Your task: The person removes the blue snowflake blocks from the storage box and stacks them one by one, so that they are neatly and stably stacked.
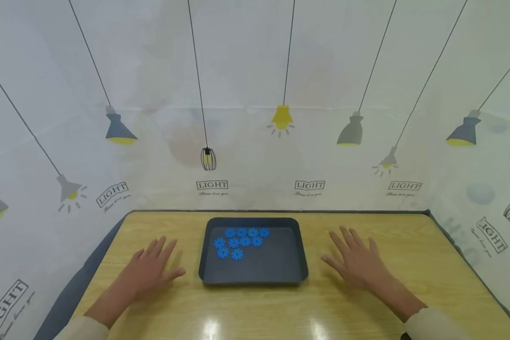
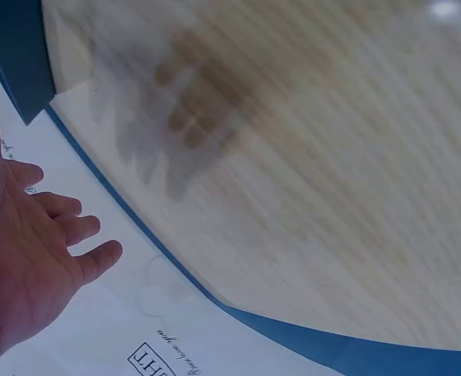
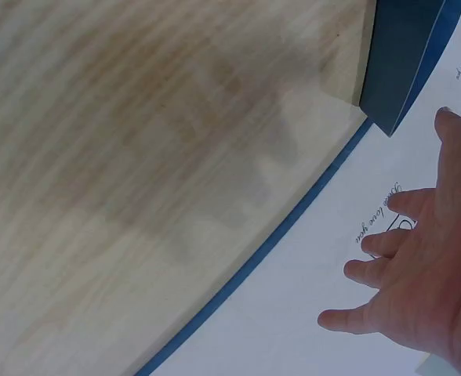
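Note:
A dark grey rectangular tray [image 1: 276,269] lies on the wooden table between both hands. Several blue flower-shaped discs [image 1: 237,254], notched round their edges, lie flat in its upper left part. My left hand [image 1: 148,269] hovers over the table left of the tray, palm down, with fingers spread and holding nothing. To the tray's right, my right hand [image 1: 359,262] is held the same way, fingers spread and apart from the tray. Both wrist views show the palm side, the left hand [image 2: 34,258] and the right hand [image 3: 426,274] each bare, with a tray corner nearby.
The glossy wooden table [image 1: 255,311] has a dark edging at the back and sides. A pale wall covering [image 1: 246,71] printed with hanging lamps and the word LIGHT stands close behind and on both sides.

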Action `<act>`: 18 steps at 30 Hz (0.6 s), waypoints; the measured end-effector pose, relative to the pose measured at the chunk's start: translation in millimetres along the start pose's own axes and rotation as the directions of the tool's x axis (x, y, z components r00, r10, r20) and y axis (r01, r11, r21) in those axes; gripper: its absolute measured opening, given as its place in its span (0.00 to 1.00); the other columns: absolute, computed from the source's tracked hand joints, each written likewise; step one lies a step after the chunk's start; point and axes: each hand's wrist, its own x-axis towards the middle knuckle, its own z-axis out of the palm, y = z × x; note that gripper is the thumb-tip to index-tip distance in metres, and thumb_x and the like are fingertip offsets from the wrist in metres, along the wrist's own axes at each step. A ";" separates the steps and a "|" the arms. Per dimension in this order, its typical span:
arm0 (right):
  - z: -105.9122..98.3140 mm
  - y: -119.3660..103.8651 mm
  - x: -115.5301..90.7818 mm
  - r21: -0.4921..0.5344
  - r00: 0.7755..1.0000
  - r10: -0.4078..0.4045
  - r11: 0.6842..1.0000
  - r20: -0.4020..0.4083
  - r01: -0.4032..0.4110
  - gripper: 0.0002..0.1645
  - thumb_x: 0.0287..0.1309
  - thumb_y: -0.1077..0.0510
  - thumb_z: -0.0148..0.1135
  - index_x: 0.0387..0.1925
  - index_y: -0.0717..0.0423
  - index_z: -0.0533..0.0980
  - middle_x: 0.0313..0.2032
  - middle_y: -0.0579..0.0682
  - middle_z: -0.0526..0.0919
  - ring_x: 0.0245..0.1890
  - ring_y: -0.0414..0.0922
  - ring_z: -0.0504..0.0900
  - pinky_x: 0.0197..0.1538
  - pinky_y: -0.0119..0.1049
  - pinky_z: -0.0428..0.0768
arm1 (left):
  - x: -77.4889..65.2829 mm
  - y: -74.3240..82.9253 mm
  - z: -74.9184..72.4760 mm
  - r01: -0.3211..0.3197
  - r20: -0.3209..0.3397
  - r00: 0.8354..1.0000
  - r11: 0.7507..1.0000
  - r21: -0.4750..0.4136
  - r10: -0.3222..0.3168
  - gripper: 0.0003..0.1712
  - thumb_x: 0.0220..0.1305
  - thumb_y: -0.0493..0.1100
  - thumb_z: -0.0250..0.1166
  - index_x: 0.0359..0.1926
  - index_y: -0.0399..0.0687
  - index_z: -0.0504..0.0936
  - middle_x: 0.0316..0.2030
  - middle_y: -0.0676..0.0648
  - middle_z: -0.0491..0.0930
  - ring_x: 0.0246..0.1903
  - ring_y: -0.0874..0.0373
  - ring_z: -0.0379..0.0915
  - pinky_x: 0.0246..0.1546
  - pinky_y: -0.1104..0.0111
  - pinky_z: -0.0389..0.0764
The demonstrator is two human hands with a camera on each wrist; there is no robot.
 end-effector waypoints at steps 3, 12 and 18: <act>-4.2 -2.4 8.4 -0.008 1.000 -0.006 1.000 0.025 0.006 0.44 0.66 0.27 0.42 0.71 0.52 0.63 0.71 0.62 0.61 0.69 0.63 0.61 0.61 0.74 0.59 | 9.0 1.1 -4.3 -0.013 0.001 1.000 1.000 0.007 0.013 0.47 0.66 0.70 0.51 0.72 0.39 0.60 0.68 0.29 0.60 0.66 0.32 0.58 0.56 0.36 0.68; -15.6 -12.5 43.6 0.083 0.993 -0.084 0.994 0.078 0.078 0.45 0.68 0.32 0.46 0.72 0.58 0.59 0.71 0.67 0.58 0.70 0.64 0.59 0.66 0.63 0.63 | 37.0 10.4 -16.4 0.016 0.066 0.998 0.998 -0.066 -0.011 0.46 0.69 0.67 0.50 0.73 0.38 0.56 0.68 0.29 0.61 0.66 0.33 0.59 0.56 0.37 0.69; -18.4 -23.5 65.5 0.195 0.991 -0.108 0.977 0.081 0.090 0.41 0.69 0.39 0.51 0.74 0.55 0.56 0.68 0.65 0.64 0.66 0.62 0.66 0.64 0.59 0.69 | 53.7 18.1 -14.9 0.076 0.091 0.994 0.968 -0.240 -0.055 0.45 0.70 0.64 0.51 0.74 0.38 0.53 0.68 0.30 0.61 0.65 0.33 0.60 0.59 0.38 0.67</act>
